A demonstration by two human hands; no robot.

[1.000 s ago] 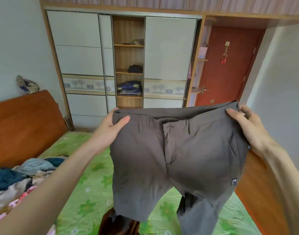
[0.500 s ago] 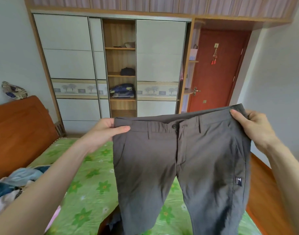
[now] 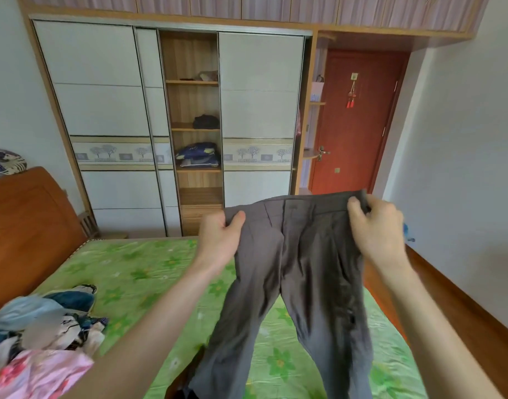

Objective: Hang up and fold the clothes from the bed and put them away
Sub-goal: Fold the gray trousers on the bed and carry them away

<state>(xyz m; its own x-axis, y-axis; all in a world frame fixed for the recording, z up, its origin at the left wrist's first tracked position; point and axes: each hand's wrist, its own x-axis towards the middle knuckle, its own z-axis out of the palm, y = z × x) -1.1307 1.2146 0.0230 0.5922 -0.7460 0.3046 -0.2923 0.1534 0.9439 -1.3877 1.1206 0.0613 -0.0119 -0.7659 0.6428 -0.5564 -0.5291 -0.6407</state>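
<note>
Fingers (image 3: 355, 205) of both hands pinch grey trousers (image 3: 299, 269), legs dangling.

Head view looks forward-down, close over the bed (image 3: 149, 272).

left hand (image 3: 218, 243), right hand (image 3: 376, 226) gripping grey trousers (image 3: 299, 269) waistband, over bed (image 3: 149, 269)

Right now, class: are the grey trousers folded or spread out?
Spread out, not folded. The left hand and right hand grip the waistband of the grey trousers, and both legs hang apart over the bed.
</note>
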